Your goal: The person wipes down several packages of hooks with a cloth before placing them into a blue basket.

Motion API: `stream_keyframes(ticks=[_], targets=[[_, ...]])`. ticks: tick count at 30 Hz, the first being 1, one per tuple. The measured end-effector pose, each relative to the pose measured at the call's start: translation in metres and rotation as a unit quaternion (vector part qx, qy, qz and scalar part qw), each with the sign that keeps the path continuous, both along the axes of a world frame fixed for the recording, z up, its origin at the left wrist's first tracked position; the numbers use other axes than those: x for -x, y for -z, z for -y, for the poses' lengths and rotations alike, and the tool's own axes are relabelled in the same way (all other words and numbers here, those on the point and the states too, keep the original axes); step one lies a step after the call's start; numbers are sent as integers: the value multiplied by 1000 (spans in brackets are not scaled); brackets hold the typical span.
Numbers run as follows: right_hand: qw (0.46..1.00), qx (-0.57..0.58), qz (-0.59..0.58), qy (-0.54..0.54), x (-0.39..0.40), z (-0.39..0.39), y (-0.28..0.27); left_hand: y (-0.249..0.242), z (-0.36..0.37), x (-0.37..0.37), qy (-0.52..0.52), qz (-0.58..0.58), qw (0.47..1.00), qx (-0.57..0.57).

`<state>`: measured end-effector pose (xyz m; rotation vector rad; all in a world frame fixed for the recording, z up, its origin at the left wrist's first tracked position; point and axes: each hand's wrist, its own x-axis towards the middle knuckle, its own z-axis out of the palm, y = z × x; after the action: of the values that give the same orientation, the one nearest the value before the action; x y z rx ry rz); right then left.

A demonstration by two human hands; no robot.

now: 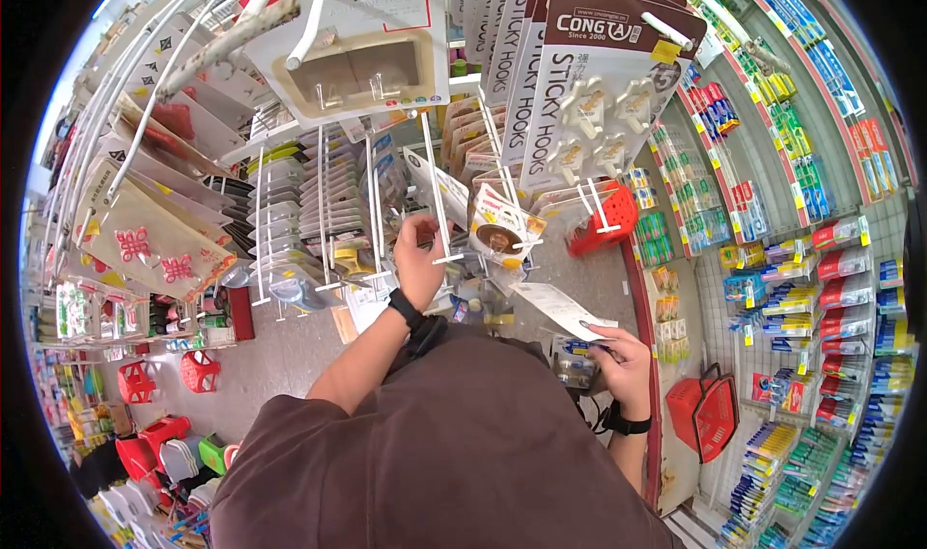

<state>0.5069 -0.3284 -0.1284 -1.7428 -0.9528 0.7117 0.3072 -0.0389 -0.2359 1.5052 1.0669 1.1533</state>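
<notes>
My left hand (421, 262) is raised among the white display prongs, its fingers bent at the packs there; whatever they may grip is hidden. In my right hand (623, 364) is a white card-backed pack (560, 309), pinched at its lower right end. A clear package (575, 364) with small items lies just below that card, beside the fingers. Between the hands, a white pack with a round brown picture (498, 232) hangs on a prong. Brown sticky hooks cards (603, 85) hang above it, and a large white hook pack (352, 52) hangs to their left.
Rows of hanging packs (328, 201) fill the rack ahead. A red basket (606, 221) is beyond it, another red basket (703, 414) at the right. Toothbrush-like packs line the right shelves. White prongs stick out toward me. Red patterned packs (159, 245) hang at the left.
</notes>
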Motion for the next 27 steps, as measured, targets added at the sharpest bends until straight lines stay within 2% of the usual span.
stream_keyframes(ticks=[2,4,6,8,10,11,14,18,20,21,22,24,27], targets=[[1000,19,8,-10,0,0,-1,-32,-12,-14,-42,-98,978,-177],[1000,14,4,-12,0,0,0,-42,-26,-21,-45,-82,979,-181],[1000,10,0,-14,0,-2,0,-51,-33,-28,-9,-88,987,-133],[1000,12,-8,-12,1,-2,0,-49,-44,-34,-23,-97,982,-158],[1000,10,-11,-11,-1,0,4,-50,-57,-39,-29,-117,959,-257],[1000,7,-15,-10,-1,1,6,-53,-60,-41,-57,-124,957,-257],[1000,12,-11,-13,0,1,2,-49,-74,-48,-88,-112,972,-186],[999,25,-27,-1,2,-1,-2,-43,-89,-56,-63,-89,981,-159],[1000,20,-13,-2,2,-1,-3,-42,-93,-63,-87,-90,934,-335],[1000,20,-12,-2,3,0,-4,-39,-84,-66,-91,-26,961,-261],[1000,22,-7,0,4,1,-5,-39,-81,-65,-91,-24,961,-261],[1000,22,-1,6,3,0,-5,-41,-80,-64,-71,-48,980,-177],[1000,23,6,6,3,2,-5,-44,-87,-66,-78,-79,973,-204]])
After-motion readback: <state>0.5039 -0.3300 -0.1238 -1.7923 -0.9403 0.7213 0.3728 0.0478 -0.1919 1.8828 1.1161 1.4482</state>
